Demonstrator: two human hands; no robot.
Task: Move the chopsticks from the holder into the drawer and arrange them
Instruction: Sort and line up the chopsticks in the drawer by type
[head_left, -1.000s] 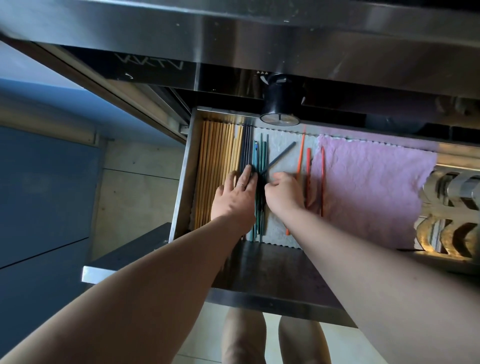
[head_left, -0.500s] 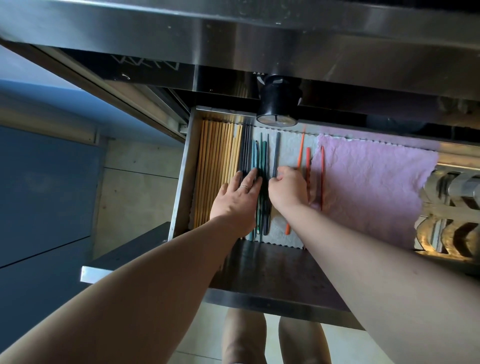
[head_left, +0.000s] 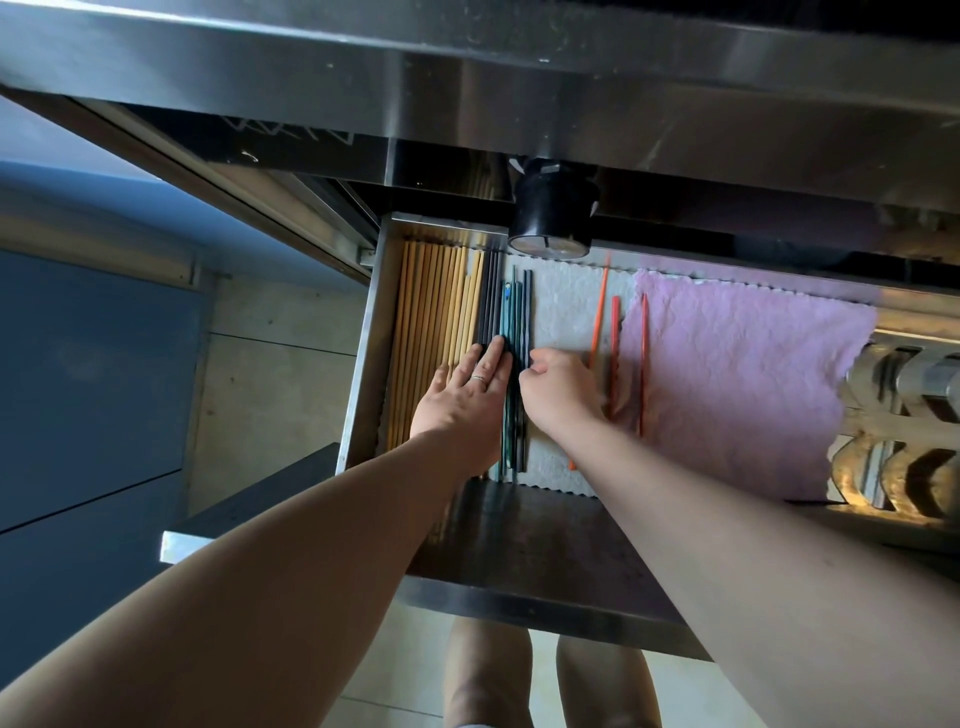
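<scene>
Mostly done, I judge: wooden chopsticks (head_left: 431, 322) lie ranked at the left of the drawer (head_left: 363, 364), dark chopsticks (head_left: 511, 312) just beside them. My left hand (head_left: 462, 400) presses flat on the dark ones. My right hand (head_left: 561, 395) curls at their right edge, pinching or nudging, I cannot tell. Orange chopsticks (head_left: 614, 332) further right await straightening.

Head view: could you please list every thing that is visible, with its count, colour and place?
drawer: one, steel, pulled open, centre.
wooden chopsticks: many, tan, in a row along the drawer's left wall.
dark chopsticks: several, black and teal, beside the wooden ones.
orange chopsticks: three, loose, right of the dark ones; one lies on the pink cloth.
liner: one, white, drawer floor.
pink cloth: one, right part of the drawer.
black round part: one, above the drawer's back edge.
left hand: flat on wooden and dark chopsticks.
right hand: fingers curled at the rightmost dark chopstick; grip unclear.
legs: two, bottom edge.
</scene>
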